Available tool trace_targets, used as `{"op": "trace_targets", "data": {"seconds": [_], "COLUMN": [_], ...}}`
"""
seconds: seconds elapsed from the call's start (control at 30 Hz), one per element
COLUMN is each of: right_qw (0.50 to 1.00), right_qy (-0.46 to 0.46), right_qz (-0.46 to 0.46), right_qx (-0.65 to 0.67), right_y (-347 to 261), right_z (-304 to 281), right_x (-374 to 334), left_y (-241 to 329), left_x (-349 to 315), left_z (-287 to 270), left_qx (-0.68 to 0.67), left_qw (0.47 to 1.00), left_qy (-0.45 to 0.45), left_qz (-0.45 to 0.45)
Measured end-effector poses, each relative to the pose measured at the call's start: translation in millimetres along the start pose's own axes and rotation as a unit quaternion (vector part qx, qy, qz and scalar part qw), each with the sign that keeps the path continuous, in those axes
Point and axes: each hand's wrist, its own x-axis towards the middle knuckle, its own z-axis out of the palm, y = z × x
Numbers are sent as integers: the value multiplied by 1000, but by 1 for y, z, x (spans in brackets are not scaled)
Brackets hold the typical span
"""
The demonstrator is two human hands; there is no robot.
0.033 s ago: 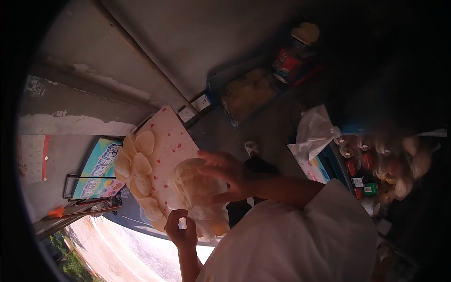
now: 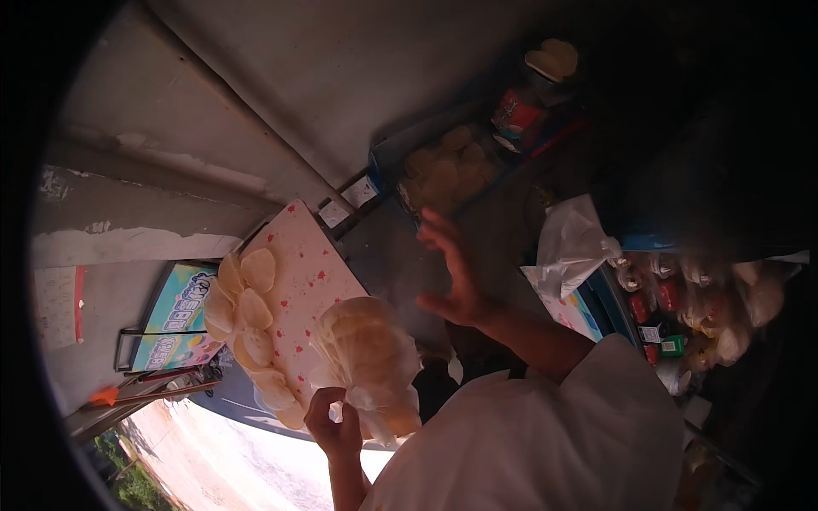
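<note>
A bag of round crackers [image 2: 368,362] sits near the lower middle, its gathered neck pinched in the left hand [image 2: 334,423]. Just left of it a spotted board [image 2: 307,281] carries a row of loose crackers [image 2: 247,328] along its left edge. The right hand [image 2: 456,277] hangs spread to the bag's right (touching nothing). Farther off, upper right, a tray of crackers [image 2: 443,170].

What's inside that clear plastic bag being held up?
The clear plastic bag, pinched at its lower end by the left hand, holds a stack of pale round crackers. Only the outer ones show; how many lie behind them is hidden. The right hand is open, off it.
</note>
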Motion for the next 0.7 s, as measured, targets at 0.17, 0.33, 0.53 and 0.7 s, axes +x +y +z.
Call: {"op": "trace_targets", "data": {"seconds": [0.17,0.33,0.53,0.7], "right_qw": [766,772,895,876], "right_qy": [498,284,216,243], "right_qz": [401,269,391,385], "right_qx": [-67,-502,14,-161], "right_y": [422,592,609,587], "right_z": [-290,-325,-269,-331], "right_x": [-51,35,65,28], "left_y": [-84,-109,-100,-85], "left_x": [101,126,164,179], "left_z": [144,262,333,338], "left_qx": [-59,-23,-4,-17], "left_qw": [964,899,872,860], "left_qy": [-257,-395,-390,-422], "left_qz": [-40,-188,-295,-287]}}
